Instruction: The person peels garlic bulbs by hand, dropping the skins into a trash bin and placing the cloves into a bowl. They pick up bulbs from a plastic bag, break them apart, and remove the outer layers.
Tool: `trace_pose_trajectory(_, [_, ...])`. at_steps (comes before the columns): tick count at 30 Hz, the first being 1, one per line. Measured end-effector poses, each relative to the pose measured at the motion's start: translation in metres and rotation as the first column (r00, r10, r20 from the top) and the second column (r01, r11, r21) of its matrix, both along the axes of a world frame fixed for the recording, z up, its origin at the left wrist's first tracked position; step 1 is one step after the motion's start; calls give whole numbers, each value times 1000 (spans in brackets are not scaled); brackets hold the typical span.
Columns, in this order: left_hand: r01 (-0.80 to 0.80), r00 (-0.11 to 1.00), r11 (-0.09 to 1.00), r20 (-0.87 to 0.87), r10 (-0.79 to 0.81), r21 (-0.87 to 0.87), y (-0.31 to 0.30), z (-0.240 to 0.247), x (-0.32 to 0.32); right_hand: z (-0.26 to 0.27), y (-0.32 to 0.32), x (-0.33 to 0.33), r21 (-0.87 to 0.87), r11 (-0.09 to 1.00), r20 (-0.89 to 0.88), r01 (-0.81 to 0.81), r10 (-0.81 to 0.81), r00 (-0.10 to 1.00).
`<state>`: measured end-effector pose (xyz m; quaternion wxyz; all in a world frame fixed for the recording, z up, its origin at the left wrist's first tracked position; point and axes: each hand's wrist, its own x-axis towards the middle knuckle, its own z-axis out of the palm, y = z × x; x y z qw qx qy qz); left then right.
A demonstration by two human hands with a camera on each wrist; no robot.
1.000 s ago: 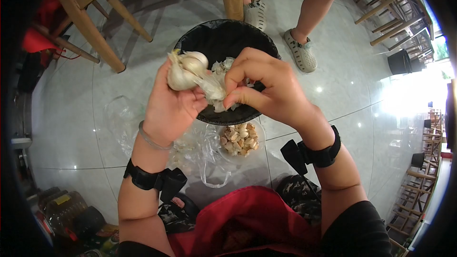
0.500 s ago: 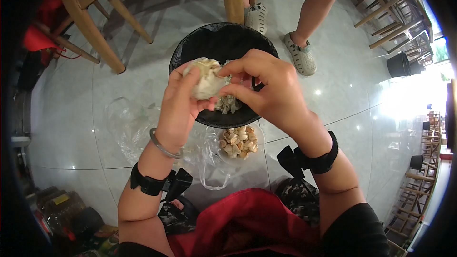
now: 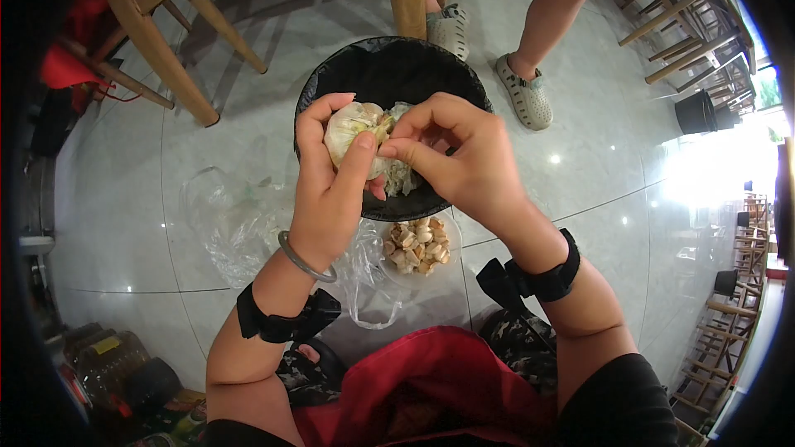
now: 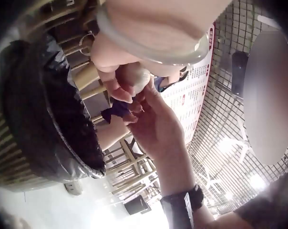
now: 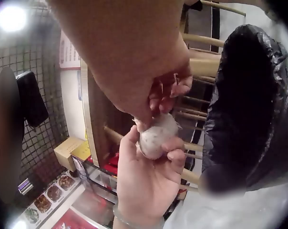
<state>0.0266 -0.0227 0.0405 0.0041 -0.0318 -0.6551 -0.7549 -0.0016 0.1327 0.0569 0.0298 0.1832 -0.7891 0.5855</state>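
Clearly, in the head view, a garlic bulb (image 3: pixel 342 128) is gripped by the left hand (image 3: pixel 325 190), with fingers and thumb curled round it, above a black-lined bin (image 3: pixel 377 70). The bulb's stalk end is pinched by the right hand (image 3: pixel 464 149) between thumb and forefinger. A heap of papery skins (image 3: pixel 403 180) is seen inside the bin, partly hidden by the hands. Just beside the bin, garlic cloves (image 3: pixel 421 244) are held in a clear bowl (image 3: pixel 455 258) on the tiled floor (image 3: pixel 580 174); near them, a crumpled plastic bag (image 3: pixel 228 232) is spread. A grey bangle (image 3: pixel 306 263) is worn on the left wrist.

From the left wrist, the bulb is seen between both hands, partly covered by the fingers; behind them, wooden chairs (image 4: pixel 134 171) and a printed board (image 4: pixel 189 102) are shown.

From the right wrist, the bulb is cradled from below by the left hand and touched from above by the right, with the bin's black liner (image 5: pixel 277 52) well to one side.
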Motion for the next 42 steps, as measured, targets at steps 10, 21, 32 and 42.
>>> trace_pose_trajectory(10, [48,914,909,350,-207,414,-4,4,1,-4,-2,-2,131,960,-261,-245,272,926])
trace_pose_trajectory(21, [-142,903,639,363,-229,756,-53,-12,-30,4,15,-9,397,916,-419,-54,233,878])
trace_pose_trajectory(32, [4,997,933,71,-32,359,-17,7,-8,14,10,-1,90,991,354,-99,61,933])
trace_pose_trajectory(42, [194,973,979,-141,-185,56,-5,4,4,10,-6,15,-177,965,232,-194,233,944])
